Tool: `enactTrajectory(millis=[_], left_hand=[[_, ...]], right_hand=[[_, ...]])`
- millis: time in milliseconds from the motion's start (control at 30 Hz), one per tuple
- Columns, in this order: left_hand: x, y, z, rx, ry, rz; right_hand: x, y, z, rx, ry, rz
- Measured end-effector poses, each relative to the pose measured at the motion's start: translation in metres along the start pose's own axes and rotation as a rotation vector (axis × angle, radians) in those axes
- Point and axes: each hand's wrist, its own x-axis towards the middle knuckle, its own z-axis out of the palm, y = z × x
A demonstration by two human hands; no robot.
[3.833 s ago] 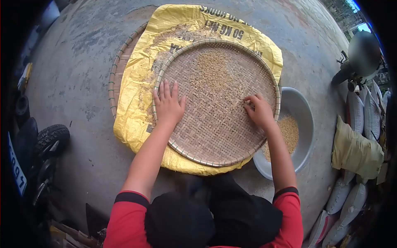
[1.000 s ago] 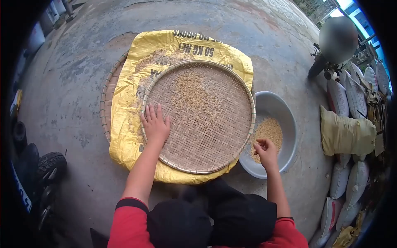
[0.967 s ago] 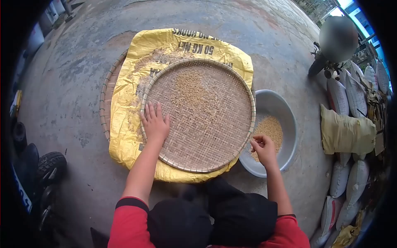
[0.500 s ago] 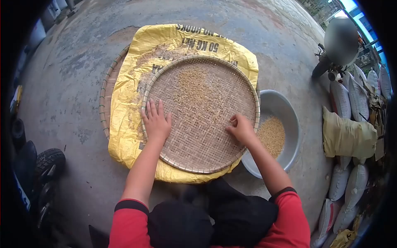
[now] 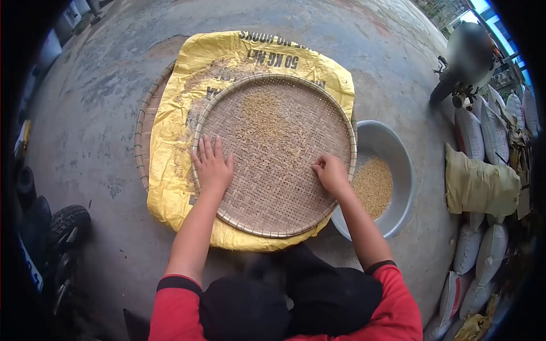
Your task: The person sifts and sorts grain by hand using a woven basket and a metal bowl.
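A round woven bamboo tray lies in front of me, with loose tan grains spread over its upper middle. My left hand rests flat at the tray's left rim, fingers stretched and slightly apart. Over the right part of the weave, my right hand has thumb and fingers pinched together; whatever is between them is too small to make out. Beneath the tray is a yellow printed sack, with chaff scattered on it. A larger bamboo tray shows under the sack at the left.
A metal basin with a heap of grain stands close by the tray's right side. Farther right are stacked white sacks and a yellowish sack. A tire is at the left, and a motorbike stands at upper right.
My right hand stays pinched over the tray and has shifted very slightly. My left hand keeps its place on the rim. The whole view has moved a little.
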Motion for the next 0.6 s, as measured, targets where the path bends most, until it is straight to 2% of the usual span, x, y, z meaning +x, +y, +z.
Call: enactTrajectory(millis=[133,433,500,600], left_hand=[[0.0,-0.002,0.004,-0.01,0.058,0.02],[0.0,-0.002,0.005,-0.018,0.062,0.015],[0.0,-0.002,0.005,-0.023,0.064,0.014],[-0.001,0.0,-0.001,-0.01,0.02,0.005]], right_hand=[[0.0,0.001,0.003,-0.026,0.049,-0.025],[0.001,0.017,-0.015,0.109,-0.063,0.017],[-0.005,0.018,-0.021,0.26,-0.015,0.033],[-0.013,0.012,-0.022,0.234,0.041,-0.014]])
